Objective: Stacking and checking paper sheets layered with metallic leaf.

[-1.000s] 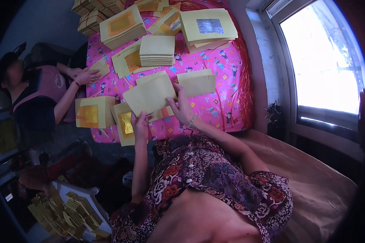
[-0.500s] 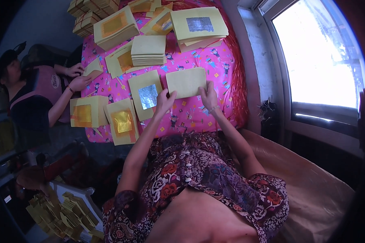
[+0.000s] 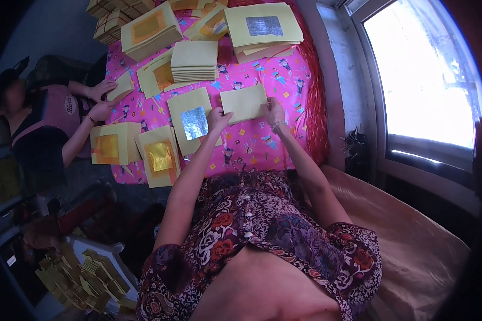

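Note:
My left hand [image 3: 218,120] pinches the lower left corner of a pale yellow sheet of paper [image 3: 243,103], which looks folded, just above the pink tablecloth. At its right edge, my right hand [image 3: 273,112] grips the same paper with curled fingers. Just left of my left hand lies a yellow sheet with a silver foil square [image 3: 194,123]. Beyond the held paper sits a neat pile of folded yellow paper [image 3: 194,60]. Closer to the table's near left corner are yellow sheets with gold foil squares [image 3: 159,156].
A thick stack with a silver patch [image 3: 264,25] and another with an orange patch [image 3: 149,29] stand at the back. Red strands [image 3: 315,115] hang along the right edge. On the left, a co-worker's hands [image 3: 102,99] hold yellow paper. A window [image 3: 423,75] is at right.
The held paper has tilted and shows slightly narrower, with my right hand a little closer to my left. The co-worker's hands have shifted slightly on their paper.

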The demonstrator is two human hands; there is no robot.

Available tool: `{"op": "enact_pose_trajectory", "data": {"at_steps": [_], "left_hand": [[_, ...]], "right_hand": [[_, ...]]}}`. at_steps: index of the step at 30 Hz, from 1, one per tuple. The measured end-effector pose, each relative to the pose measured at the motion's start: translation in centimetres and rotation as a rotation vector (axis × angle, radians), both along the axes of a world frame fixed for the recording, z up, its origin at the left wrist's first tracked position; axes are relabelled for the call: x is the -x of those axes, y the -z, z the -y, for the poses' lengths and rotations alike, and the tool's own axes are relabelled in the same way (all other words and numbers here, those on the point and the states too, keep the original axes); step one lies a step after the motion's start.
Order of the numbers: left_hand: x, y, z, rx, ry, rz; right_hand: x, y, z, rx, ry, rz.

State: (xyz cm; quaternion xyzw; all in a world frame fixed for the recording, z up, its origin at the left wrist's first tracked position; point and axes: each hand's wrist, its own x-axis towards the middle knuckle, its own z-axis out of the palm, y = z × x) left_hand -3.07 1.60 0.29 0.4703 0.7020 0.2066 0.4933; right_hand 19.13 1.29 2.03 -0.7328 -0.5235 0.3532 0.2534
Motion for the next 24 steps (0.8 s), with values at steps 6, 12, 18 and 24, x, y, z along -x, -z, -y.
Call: {"op": "enact_pose_trajectory", "data": {"at_steps": [6, 12, 18, 24], "left_hand": [[-0.6, -0.3, 0.5, -0.07, -0.045, -0.108], [-1.1, -0.4, 0.7, -0.109, -0.068, -0.154], [-1.4, -1.0, 0.8, -0.136, -0.072, -0.151], [-0.4, 0.0, 0.9, -0.154, -0.042, -0.156]], "right_hand": [[0.4, -1.2, -0.1, 0.01, -0.039, 0.197], [0.4, -1.0, 0.2, -0.083, -0.073, 0.345], [-1.0, 0.0, -0.5, 0.03, -0.074, 0.203], [-1.1, -1.6, -1.2, 0.157, -0.085, 0.099]]}}
